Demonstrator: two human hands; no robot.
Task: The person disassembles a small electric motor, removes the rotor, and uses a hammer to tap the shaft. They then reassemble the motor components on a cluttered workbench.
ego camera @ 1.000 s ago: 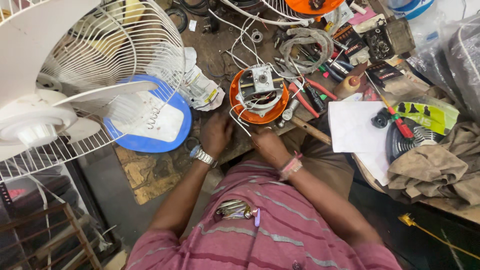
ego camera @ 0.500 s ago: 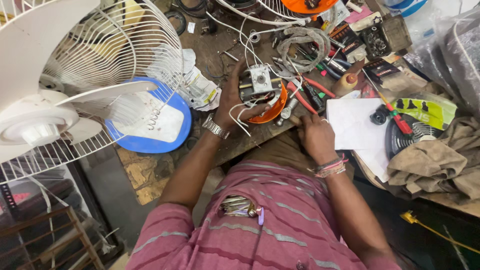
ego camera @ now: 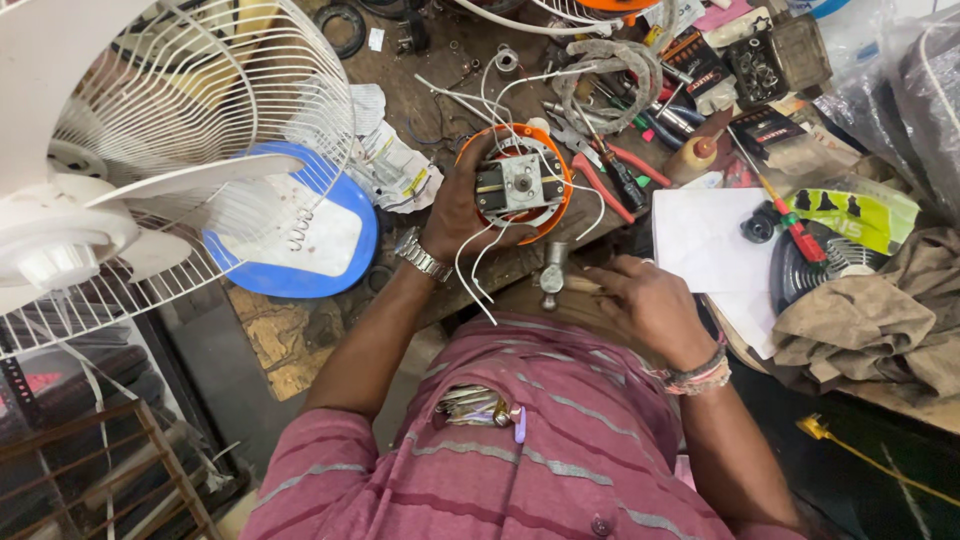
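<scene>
An orange round fan motor housing with a grey metal motor block in its middle and loose white wires sits on the cluttered workbench. My left hand, with a metal watch on the wrist, grips the housing's left rim. My right hand, with bands on the wrist, lies over the wooden handle of a hammer at the bench's front edge, fingers wrapped on it. The hammer's metal head sticks out left of my fingers, just below the housing.
A white table fan with wire grille fills the left, above a blue round base. Red-handled pliers, a screwdriver, a white paper sheet, a small bottle, a wire coil and a brown cloth crowd the right.
My left hand went from the bench edge up to the orange housing and took hold of it. My right hand swung right, then came onto the hammer handle.
</scene>
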